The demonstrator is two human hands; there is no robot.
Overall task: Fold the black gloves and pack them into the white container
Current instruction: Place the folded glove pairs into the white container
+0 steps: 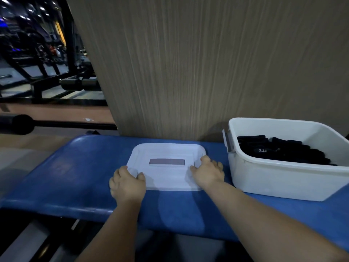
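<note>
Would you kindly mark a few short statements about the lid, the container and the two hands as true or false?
1. The black gloves lie inside the white container. True.
2. The lid is fitted on the container. False: it lies flat on the blue bench, left of the container.
3. Both hands hold the lid, the left hand at its near left corner and the right hand at its right edge. True.
4. The right hand holds a glove. False: it holds only the lid.
5. The container stands on the floor. False: it stands on the bench.
</note>
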